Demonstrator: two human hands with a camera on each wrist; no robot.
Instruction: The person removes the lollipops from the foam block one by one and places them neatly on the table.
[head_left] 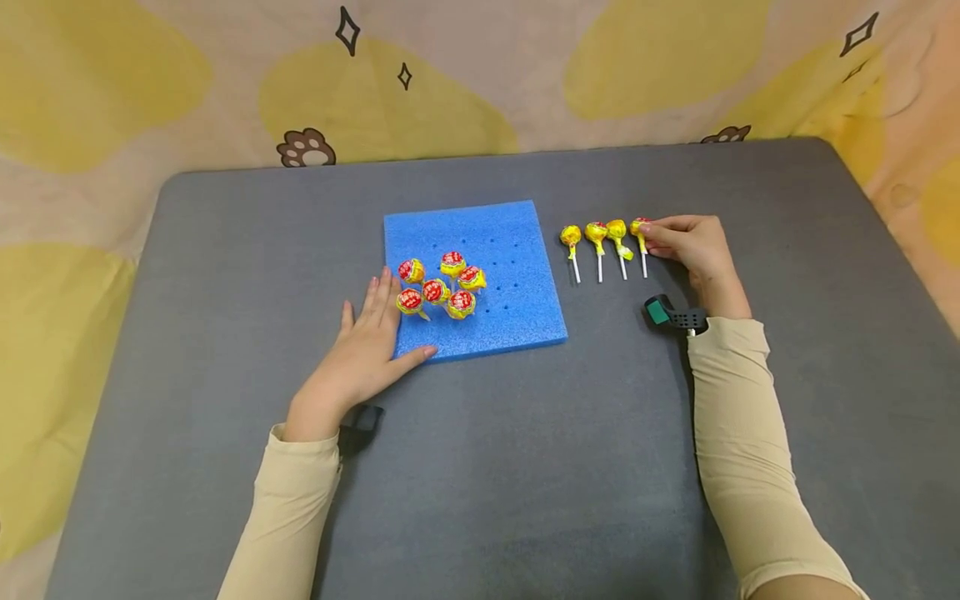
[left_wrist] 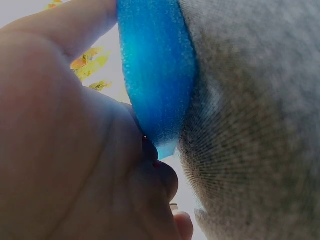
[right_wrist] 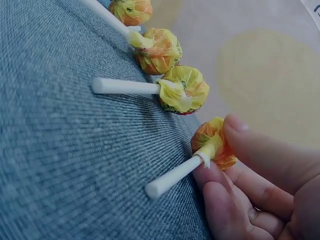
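Observation:
A blue foam board (head_left: 525, 321) with small holes lies on the table. Several lollipops (head_left: 435, 291) in yellow-and-red wrappers stand in its left half, sticks down. My left hand (head_left: 360, 346) rests along the board's left edge with fingers extended and thumb over the near-left corner. In the left wrist view the palm lies against the foam's side (left_wrist: 155, 65). To the right of the board, my right hand (head_left: 693, 250) pinches the wrapped head of the rightmost lollipop (right_wrist: 214, 142) between thumb and fingers. Its white stick (right_wrist: 172, 177) points toward me.
Left of the pinched lollipop, three more lollipops (head_left: 596, 233) lie in a row, sticks toward me. The grey table (head_left: 510, 467) ends at a patterned cloth (head_left: 465, 100) behind. Black wrist camera mounts (head_left: 675, 317) sit by both wrists.

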